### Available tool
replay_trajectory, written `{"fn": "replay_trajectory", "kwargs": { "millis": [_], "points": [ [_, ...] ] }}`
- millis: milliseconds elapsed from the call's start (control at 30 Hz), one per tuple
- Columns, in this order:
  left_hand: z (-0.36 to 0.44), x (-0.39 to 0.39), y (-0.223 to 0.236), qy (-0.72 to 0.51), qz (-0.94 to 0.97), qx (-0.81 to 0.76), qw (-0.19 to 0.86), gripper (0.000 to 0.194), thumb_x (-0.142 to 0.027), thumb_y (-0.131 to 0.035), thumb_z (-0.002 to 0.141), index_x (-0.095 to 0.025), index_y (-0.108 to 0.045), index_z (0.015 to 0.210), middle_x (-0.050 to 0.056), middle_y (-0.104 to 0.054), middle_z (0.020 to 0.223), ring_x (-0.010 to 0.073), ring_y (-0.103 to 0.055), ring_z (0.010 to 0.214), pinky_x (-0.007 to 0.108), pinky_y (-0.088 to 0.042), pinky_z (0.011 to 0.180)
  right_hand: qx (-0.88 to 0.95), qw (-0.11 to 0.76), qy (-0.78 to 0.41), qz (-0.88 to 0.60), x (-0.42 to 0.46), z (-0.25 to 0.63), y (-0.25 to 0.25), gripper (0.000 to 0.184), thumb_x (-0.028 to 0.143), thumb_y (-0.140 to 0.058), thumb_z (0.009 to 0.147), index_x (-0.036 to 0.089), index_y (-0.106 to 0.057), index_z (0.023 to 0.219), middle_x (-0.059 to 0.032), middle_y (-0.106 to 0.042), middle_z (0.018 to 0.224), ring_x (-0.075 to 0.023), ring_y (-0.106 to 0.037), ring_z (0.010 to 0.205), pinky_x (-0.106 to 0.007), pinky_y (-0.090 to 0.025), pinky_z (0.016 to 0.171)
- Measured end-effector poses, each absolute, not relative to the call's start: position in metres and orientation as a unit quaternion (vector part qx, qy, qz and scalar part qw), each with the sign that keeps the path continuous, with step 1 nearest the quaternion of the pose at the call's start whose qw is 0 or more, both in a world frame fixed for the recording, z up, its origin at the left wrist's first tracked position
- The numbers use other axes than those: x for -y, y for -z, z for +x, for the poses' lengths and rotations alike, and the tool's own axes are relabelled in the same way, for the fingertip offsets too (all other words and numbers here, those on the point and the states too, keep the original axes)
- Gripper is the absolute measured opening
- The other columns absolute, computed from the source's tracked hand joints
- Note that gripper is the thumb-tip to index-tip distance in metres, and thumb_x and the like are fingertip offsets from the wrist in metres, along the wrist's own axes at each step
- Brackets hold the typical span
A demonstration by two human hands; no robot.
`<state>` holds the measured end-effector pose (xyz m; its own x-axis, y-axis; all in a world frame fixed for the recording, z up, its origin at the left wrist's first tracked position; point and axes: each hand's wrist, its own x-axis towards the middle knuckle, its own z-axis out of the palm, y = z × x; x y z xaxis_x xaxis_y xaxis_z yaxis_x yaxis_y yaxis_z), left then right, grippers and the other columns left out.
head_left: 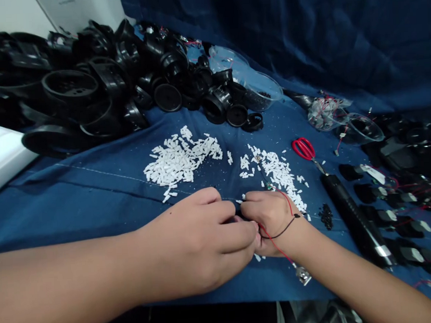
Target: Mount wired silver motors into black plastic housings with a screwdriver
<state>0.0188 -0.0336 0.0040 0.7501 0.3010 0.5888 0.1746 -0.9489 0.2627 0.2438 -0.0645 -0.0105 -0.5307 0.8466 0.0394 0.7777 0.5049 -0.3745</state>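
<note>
The person's left hand (196, 242) is reaching in from the left and curling toward the right hand (271, 221), which is coming in from the lower right, and both are hovering low over a blue cloth (95, 211). The left fingers (237, 232) are lying together, but their tips are disappearing behind the right hand, so I cannot tell whether they are clamped on anything. The right fingers (254, 203) are also close together, and their tips are mostly hidden. A red wire (276, 245) is running from beneath the right hand past the wrist and ending in a small metal clip (303, 275) on the cloth. A thin black cord (282, 230) is crossing near the same wrist, though the hands are hiding where it starts. A tiny white piece (243, 196) is showing right by the right fingertips. Two heaps of small white plastic pieces (181, 158) are lying just beyond the hands, and the right-hand heap is nearly touching the right hand. Further right, red-handled scissors (303, 148) are lying beside a long black cylindrical tool (352, 217). Black round plastic housings (70, 87) are piling up along the far left, clear plastic bowls (258, 89) are sitting beyond the heaps, and wired black parts (395, 214) are lining the right edge, partly cut off.
</note>
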Motion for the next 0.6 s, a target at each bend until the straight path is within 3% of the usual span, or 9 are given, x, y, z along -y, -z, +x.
{"fn": "replay_trajectory", "kwargs": {
  "millis": [67, 233, 367, 500, 600],
  "points": [
    [0.018, 0.034, -0.002, -0.306, 0.947, -0.08, 0.051, 0.026, -0.013, -0.051, 0.105, -0.019, -0.074, 0.094, -0.001, -0.07, 0.079, 0.015, -0.054, 0.065, 0.038, -0.033, 0.061, 0.86, 0.112, -0.153, -0.474, 0.067, 0.242, 0.012, 0.035, 0.041, -0.049, 0.092, 0.02, -0.049, 0.064, 0.0012, -0.042, 0.065, -0.0125, -0.028, 0.057, -0.031, -0.018, 0.058],
    [0.016, 0.031, 0.003, -0.336, 0.939, -0.071, 0.014, 0.016, -0.014, -0.059, 0.104, -0.017, -0.074, 0.104, -0.001, -0.077, 0.087, 0.0133, -0.054, 0.063, 0.039, -0.028, 0.058, 0.857, 0.128, -0.135, -0.481, 0.07, 0.237, 0.02, 0.025, 0.032, -0.053, 0.089, 0.021, -0.051, 0.066, 0.0002, -0.047, 0.066, -0.0134, -0.035, 0.057, -0.032, -0.018, 0.058],
    [0.015, 0.03, 0.006, -0.336, 0.94, -0.062, 0.01, 0.012, -0.025, -0.065, 0.103, -0.018, -0.075, 0.101, -0.001, -0.079, 0.088, 0.0137, -0.052, 0.062, 0.039, -0.028, 0.057, 0.855, 0.146, -0.136, -0.478, 0.069, 0.237, 0.024, 0.013, 0.027, -0.063, 0.075, 0.022, -0.052, 0.07, 0.0008, -0.051, 0.069, -0.0138, -0.045, 0.058, -0.03, -0.022, 0.057],
    [0.019, 0.037, 0.009, -0.321, 0.946, -0.04, 0.005, 0.017, -0.031, -0.069, 0.099, -0.021, -0.073, 0.087, -0.003, -0.082, 0.098, 0.0141, -0.05, 0.061, 0.039, -0.029, 0.056, 0.853, 0.143, -0.21, -0.456, 0.075, 0.241, 0.018, 0.014, 0.022, -0.063, 0.076, 0.021, -0.052, 0.085, 0.0001, -0.054, 0.083, -0.0151, -0.05, 0.069, -0.03, -0.027, 0.062],
    [0.016, 0.031, 0.001, -0.31, 0.95, -0.029, -0.016, 0.02, -0.043, -0.072, 0.098, -0.024, -0.075, 0.105, -0.001, -0.082, 0.113, 0.0162, -0.057, 0.068, 0.039, -0.034, 0.06, 0.816, 0.185, -0.295, -0.461, 0.078, 0.247, 0.015, 0.012, 0.021, -0.062, 0.082, 0.021, -0.05, 0.083, 0.0009, -0.053, 0.083, -0.0144, -0.05, 0.073, -0.029, -0.032, 0.065]
  ]
}}
